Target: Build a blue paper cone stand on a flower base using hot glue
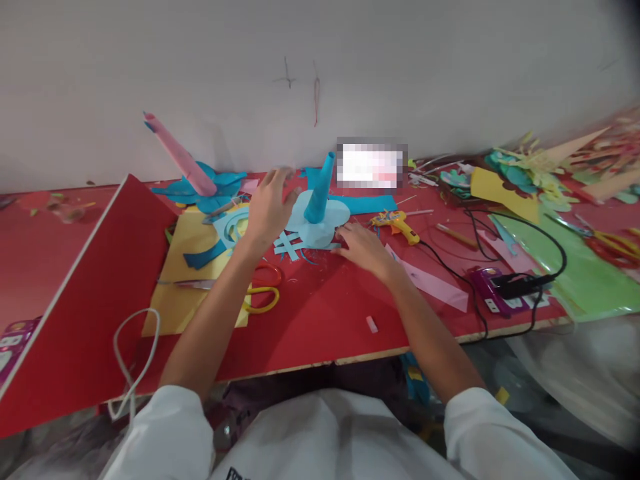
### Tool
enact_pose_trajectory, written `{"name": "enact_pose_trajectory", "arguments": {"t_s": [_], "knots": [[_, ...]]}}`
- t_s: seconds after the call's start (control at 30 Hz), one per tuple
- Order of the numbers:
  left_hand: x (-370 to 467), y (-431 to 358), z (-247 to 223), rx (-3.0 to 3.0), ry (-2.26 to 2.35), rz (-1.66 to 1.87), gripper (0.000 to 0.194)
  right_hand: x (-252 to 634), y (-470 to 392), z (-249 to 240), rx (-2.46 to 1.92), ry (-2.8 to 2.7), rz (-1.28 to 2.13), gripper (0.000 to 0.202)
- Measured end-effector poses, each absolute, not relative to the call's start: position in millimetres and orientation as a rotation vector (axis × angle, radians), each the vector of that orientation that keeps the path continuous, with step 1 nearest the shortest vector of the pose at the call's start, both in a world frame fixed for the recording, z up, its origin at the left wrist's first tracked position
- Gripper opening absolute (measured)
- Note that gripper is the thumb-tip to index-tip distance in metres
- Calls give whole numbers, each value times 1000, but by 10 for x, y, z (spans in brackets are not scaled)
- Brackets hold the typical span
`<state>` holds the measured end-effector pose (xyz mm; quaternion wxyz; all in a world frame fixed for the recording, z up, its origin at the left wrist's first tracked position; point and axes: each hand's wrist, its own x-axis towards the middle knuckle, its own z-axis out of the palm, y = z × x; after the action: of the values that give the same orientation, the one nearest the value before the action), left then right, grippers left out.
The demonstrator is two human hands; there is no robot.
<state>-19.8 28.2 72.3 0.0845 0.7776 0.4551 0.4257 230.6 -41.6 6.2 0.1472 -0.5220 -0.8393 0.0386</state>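
Observation:
A blue rolled paper cone (321, 193) stands upright, leaning slightly right, on a light blue petal-shaped paper base (320, 235). To its left, my left hand (270, 203) is raised with thumb and fingers apart, holding nothing. My right hand (363, 247) rests low by the base's right edge, its fingers stretched out; whether the fingertips touch the paper I cannot tell. Crossed light blue paper strips (287, 245) lie just in front of the base. A yellow glue gun (397, 225) lies beyond my right hand. Scissors with red and yellow handles (263, 300) lie beside my left forearm.
A red board (95, 293) stands tilted at the left. Behind my left hand, a pink paper cone (183, 157) rises from blue petals. Pink strips (435, 283), a purple power strip (500, 291) with black cables and paper scraps cover the right side. A wall closes off the back.

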Motion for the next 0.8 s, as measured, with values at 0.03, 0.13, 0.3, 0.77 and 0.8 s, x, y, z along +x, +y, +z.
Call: {"name": "enact_pose_trajectory", "arguments": {"t_s": [0.03,0.13,0.3,0.77,0.8], "knots": [[-213,204,721,2327,1366,1268,25,2336,-403,30,-1486,-2411,175,14],[-227,-19,591,2387,1399,1210,22,2375,-369,-26,-1421,-2366,366,14],[-260,-195,191,2379,1380,1165,25,2430,-361,77,-1298,-2133,849,9],[-199,-269,-16,2682,1377,723,35,2318,-345,108,-991,-1280,1149,34],[-203,-272,0,2668,1375,755,36,2294,-345,98,-990,-1295,1150,36]]}}
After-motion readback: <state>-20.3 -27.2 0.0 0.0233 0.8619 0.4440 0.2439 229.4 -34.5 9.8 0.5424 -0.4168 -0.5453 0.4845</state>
